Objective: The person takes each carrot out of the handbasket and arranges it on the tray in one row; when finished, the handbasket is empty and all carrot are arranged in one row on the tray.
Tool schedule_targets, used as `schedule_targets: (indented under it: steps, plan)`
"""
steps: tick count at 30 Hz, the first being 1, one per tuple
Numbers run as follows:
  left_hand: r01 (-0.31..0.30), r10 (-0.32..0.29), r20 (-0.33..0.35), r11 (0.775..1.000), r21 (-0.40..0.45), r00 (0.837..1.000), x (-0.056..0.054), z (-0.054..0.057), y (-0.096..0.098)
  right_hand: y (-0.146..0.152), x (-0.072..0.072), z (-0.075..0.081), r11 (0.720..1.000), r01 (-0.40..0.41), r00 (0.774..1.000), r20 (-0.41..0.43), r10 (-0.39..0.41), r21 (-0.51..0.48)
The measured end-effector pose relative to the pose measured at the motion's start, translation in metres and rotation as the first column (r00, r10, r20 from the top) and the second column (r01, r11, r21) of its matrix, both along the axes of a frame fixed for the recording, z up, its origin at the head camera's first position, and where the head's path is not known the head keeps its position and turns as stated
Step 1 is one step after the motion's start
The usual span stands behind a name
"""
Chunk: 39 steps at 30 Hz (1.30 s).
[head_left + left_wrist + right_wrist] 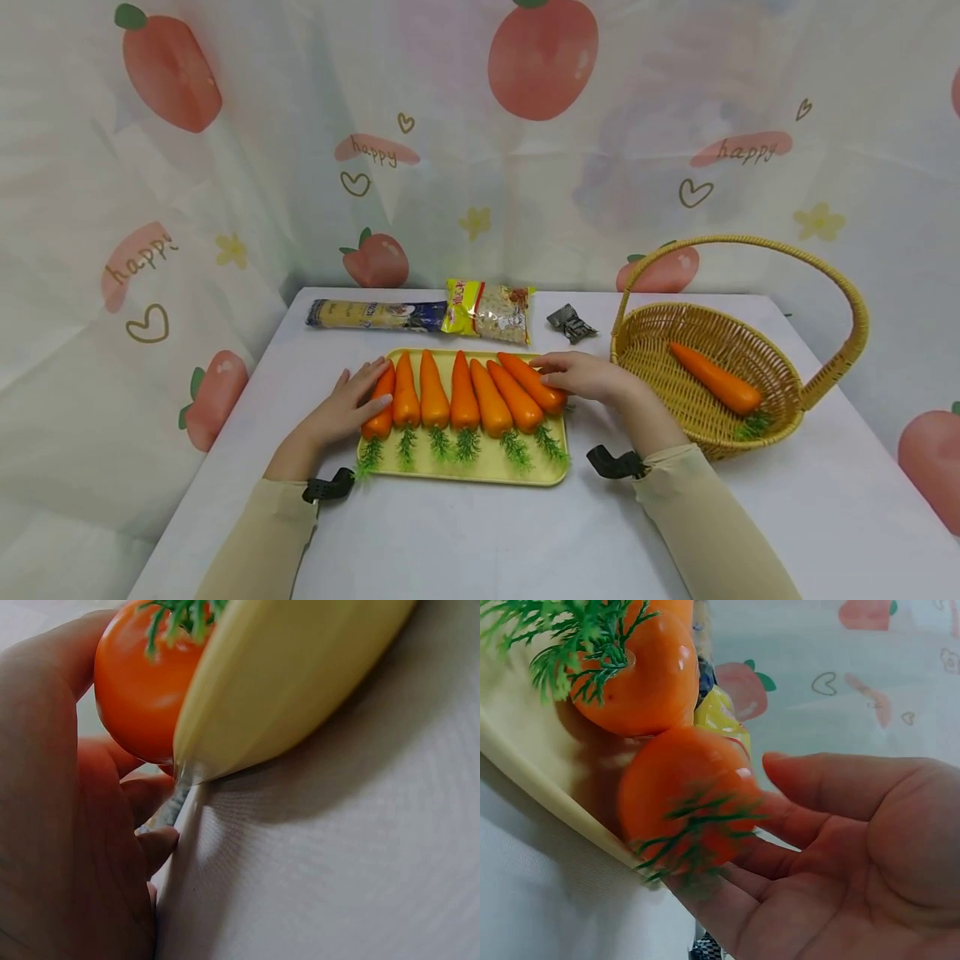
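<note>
Seven orange toy carrots with green tops lie in a row on a pale yellow tray (487, 477), tips pointing away. My left hand (347, 408) is at the leftmost carrot (380, 417). Its thumb lies across that carrot, and the fingers reach along the left side toward the tip. In the left wrist view, this carrot's round end (142, 697) shows against the thumb. My right hand (588, 375) touches the rightmost carrot (536, 383) with its fingers along the outer side. The right wrist view shows the thumb standing away from the carrot's end (679, 780).
A wicker basket (787, 367) with a tall handle stands at the right, one carrot (716, 381) inside. Behind the tray lie a long pasta packet (375, 315), a yellow-and-clear bag (491, 312) and a small dark packet (572, 323). A printed curtain (450, 100) hangs behind.
</note>
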<state>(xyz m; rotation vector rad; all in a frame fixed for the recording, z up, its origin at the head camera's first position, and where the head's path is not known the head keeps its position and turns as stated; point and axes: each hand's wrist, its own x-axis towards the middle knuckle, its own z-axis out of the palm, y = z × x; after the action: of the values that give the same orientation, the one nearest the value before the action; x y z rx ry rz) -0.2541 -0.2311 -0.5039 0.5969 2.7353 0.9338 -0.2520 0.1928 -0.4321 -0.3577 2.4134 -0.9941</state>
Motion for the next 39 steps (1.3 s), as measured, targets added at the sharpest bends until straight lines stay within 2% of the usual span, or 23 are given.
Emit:
schedule_targets:
  steps: [13,19,22,28,32,39]
  plan:
    - [-0.001,0.001,0.006,1.0,-0.001,1.0,0.0,0.001,0.0,0.003,0.003,0.003,1.0,-0.008,0.999,-0.051,0.009,0.011]
    - [0.007,-0.007,0.001,1.0,0.004,1.0,0.0,0.001,0.0,0.012,0.009,0.014,1.0,-0.019,0.996,-0.089,0.018,-0.007]
    - [0.007,-0.007,0.0,1.0,0.0,1.0,0.0,0.001,0.0,0.02,0.014,0.023,1.0,0.003,0.994,-0.106,-0.005,-0.021]
    - [0.005,-0.005,0.0,1.0,-0.007,1.0,0.0,0.001,0.0,0.045,0.028,0.042,0.994,0.074,0.993,-0.087,-0.081,-0.079]
    - [0.008,-0.008,0.004,1.0,-0.005,1.0,0.0,0.002,0.0,0.069,0.035,0.053,0.989,0.098,0.986,-0.127,-0.111,-0.106]
    - [0.003,-0.003,-0.001,1.0,-0.002,1.0,0.0,-0.001,0.0,0.118,0.037,0.063,0.982,0.173,0.966,-0.181,-0.184,-0.074]
